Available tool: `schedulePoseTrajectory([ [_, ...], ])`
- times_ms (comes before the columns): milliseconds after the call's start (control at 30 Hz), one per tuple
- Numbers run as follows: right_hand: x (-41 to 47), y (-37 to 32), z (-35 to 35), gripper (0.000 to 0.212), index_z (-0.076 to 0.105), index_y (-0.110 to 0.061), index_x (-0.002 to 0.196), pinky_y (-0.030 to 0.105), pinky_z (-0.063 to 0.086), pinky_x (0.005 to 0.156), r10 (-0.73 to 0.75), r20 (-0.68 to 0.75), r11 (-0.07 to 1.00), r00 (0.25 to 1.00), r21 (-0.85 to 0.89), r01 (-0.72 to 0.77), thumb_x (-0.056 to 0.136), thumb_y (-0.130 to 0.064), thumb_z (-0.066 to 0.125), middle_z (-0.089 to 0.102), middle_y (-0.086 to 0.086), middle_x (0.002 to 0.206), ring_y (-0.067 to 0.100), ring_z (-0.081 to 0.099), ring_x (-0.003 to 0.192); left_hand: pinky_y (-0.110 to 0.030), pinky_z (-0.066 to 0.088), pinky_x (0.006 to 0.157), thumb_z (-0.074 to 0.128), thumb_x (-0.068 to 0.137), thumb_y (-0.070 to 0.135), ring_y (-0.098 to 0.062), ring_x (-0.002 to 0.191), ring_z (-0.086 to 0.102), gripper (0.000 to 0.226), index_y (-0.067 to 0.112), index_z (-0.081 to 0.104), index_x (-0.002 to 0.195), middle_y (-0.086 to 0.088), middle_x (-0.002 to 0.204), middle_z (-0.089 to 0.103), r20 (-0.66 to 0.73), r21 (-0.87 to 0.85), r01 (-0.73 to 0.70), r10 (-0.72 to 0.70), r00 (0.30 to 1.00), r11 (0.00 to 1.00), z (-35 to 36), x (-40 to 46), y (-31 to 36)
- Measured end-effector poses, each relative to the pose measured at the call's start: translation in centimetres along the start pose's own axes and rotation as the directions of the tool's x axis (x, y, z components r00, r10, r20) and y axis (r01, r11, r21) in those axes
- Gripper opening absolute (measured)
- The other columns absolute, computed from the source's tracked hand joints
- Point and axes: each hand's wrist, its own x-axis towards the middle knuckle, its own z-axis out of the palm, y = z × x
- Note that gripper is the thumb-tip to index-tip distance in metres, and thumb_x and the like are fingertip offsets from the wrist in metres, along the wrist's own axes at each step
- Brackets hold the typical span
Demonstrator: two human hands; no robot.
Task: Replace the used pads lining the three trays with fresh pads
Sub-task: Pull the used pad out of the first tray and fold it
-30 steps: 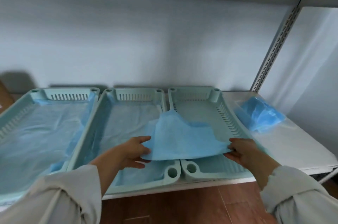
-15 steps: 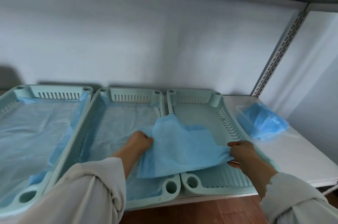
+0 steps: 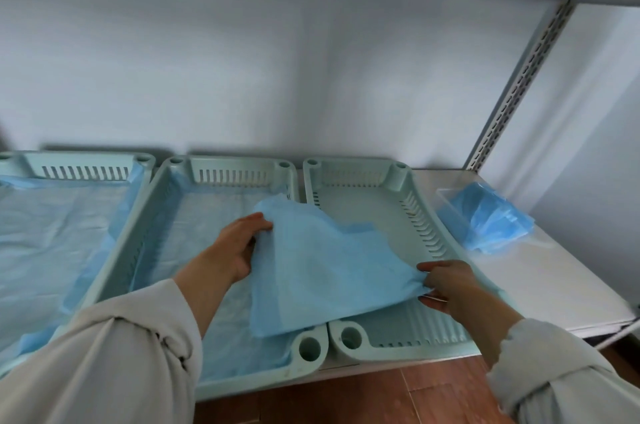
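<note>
Three pale green trays stand side by side on a white shelf. The left tray (image 3: 140,160) and the middle tray (image 3: 228,164) are each lined with a blue pad. The right tray (image 3: 367,202) has a bare floor at its far end. A folded blue pad (image 3: 322,264) is held above the seam between the middle and right trays. My left hand (image 3: 239,243) grips its far left edge, over the middle tray. My right hand (image 3: 446,285) pinches its near right corner, over the right tray.
A clear bag with several folded blue pads (image 3: 485,222) lies on the white shelf (image 3: 554,278) right of the trays. A slotted metal upright (image 3: 519,77) rises at the back right. A shelf board hangs overhead. Brown wood floor (image 3: 381,399) shows below the shelf's front edge.
My left hand has slid away from me along the pad's left edge, drawing the pad out wider. The right hand keeps its corner. The camera has tilted and shifted a little.
</note>
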Motion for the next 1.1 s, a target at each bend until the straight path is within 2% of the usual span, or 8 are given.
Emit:
schedulePoseTrajectory([
  [167, 0.1, 0.8, -0.5, 0.025, 0.058, 0.004, 0.109, 0.032, 0.054, 0.049, 0.038, 0.101, 0.992, 0.994, 0.118, -0.050, 0.084, 0.009, 0.055, 0.059, 0.017, 0.079, 0.024, 0.056, 0.063, -0.032, 0.046, 0.075, 0.054, 0.085, -0.003, -0.032, 0.103, 0.055, 0.041, 0.011, 0.054, 0.124, -0.018, 0.124, 0.052, -0.424, 0.491, -0.052, 0.291, 0.858, 0.870, -1.1, 0.3, -1.3],
  [300, -0.8, 0.5, 0.4, 0.015, 0.056, -0.003, 0.089, 0.024, 0.051, 0.035, 0.052, 0.210, 0.950, 0.976, 0.290, -0.113, 0.082, 0.009, 0.062, 0.065, 0.012, 0.060, 0.022, 0.060, 0.057, -0.027, 0.045, 0.087, 0.049, 0.089, 0.003, -0.017, 0.107, 0.057, 0.034, 0.018, 0.058, 0.119, -0.005, 0.124, 0.058, 0.043, 0.851, -0.383, 0.679, 0.733, 0.360, 0.8, -1.9, -1.7],
  [433, -3.5, -2.0, 2.2, 0.017, 0.064, -0.006, 0.091, 0.030, 0.056, 0.062, -0.144, 0.282, 0.912, 0.949, 0.409, 0.017, 0.081, 0.008, 0.062, 0.067, 0.011, 0.082, 0.020, 0.063, 0.069, -0.030, 0.036, 0.110, 0.060, 0.090, 0.028, -0.013, 0.130, 0.046, 0.051, 0.017, 0.046, 0.138, 0.003, 0.140, 0.049, 0.544, 0.743, -0.621, 0.316, 0.777, 0.250, 5.0, -5.0, -2.6],
  [567, -8.3, -5.1, 4.3, 0.024, 0.070, -0.010, 0.100, 0.027, 0.056, 0.064, -0.385, 0.465, 0.895, 0.797, 0.400, 0.199, 0.081, 0.003, 0.065, 0.072, 0.006, 0.082, 0.017, 0.068, 0.072, -0.044, 0.017, 0.120, 0.064, 0.068, 0.068, -0.025, 0.147, 0.010, 0.114, 0.017, 0.006, 0.152, -0.003, 0.159, 0.010, 0.480, 0.877, -0.480, -0.064, 0.875, 0.020, 7.0, -6.0, -4.6],
  [667, -10.8, -6.5, 5.3, 0.023, 0.069, -0.009, 0.106, 0.028, 0.058, 0.071, -0.456, 0.546, 0.887, 0.703, 0.336, 0.315, 0.084, -0.002, 0.064, 0.072, 0.006, 0.086, 0.018, 0.069, 0.076, -0.032, 0.048, 0.093, 0.062, 0.071, 0.063, -0.017, 0.111, 0.053, 0.071, 0.022, 0.045, 0.127, 0.003, 0.123, 0.055, 0.413, 0.783, -0.455, 0.192, 0.890, 0.424, 8.2, -7.1, -6.0],
  [767, -11.5, -6.6, 5.4, 0.016, 0.068, -0.012, 0.103, 0.030, 0.058, 0.078, -0.485, 0.518, 0.874, 0.705, 0.317, 0.368, 0.091, -0.019, 0.061, 0.073, 0.005, 0.091, 0.016, 0.070, 0.082, -0.021, 0.046, 0.074, 0.043, 0.097, 0.018, -0.015, 0.090, 0.052, 0.011, 0.016, 0.046, 0.107, -0.002, 0.106, 0.053, 0.198, 0.507, -0.268, 0.192, 0.961, 0.819, 8.6, -7.9, -4.3],
  [933, -9.0, -5.0, 3.8, 0.016, 0.063, -0.019, 0.107, 0.035, 0.048, 0.094, -0.437, 0.371, 0.899, 0.819, 0.149, 0.412, 0.094, -0.024, 0.056, 0.065, 0.003, 0.112, 0.014, 0.061, 0.103, -0.036, 0.050, 0.078, 0.039, 0.096, 0.012, -0.025, 0.085, 0.061, 0.026, 0.002, 0.057, 0.112, -0.016, 0.094, 0.065, 0.377, 0.251, -0.143, 0.039, 0.926, 0.957, 6.2, -8.6, 0.6],
  [1100, -7.5, -3.0, 3.7, 0.070, 0.037, -0.014, 0.143, 0.044, 0.037, 0.106, -0.314, 0.406, 0.947, 0.858, 0.061, 0.317, 0.085, -0.039, 0.066, 0.045, 0.009, 0.142, 0.026, 0.041, 0.132, -0.037, 0.049, 0.085, 0.042, 0.092, 0.013, -0.026, 0.083, 0.067, 0.026, 0.003, 0.063, 0.103, -0.013, 0.091, 0.073, 0.431, 0.243, -0.021, -0.088, 0.898, 0.970, 4.9, -9.5, 3.8],
])
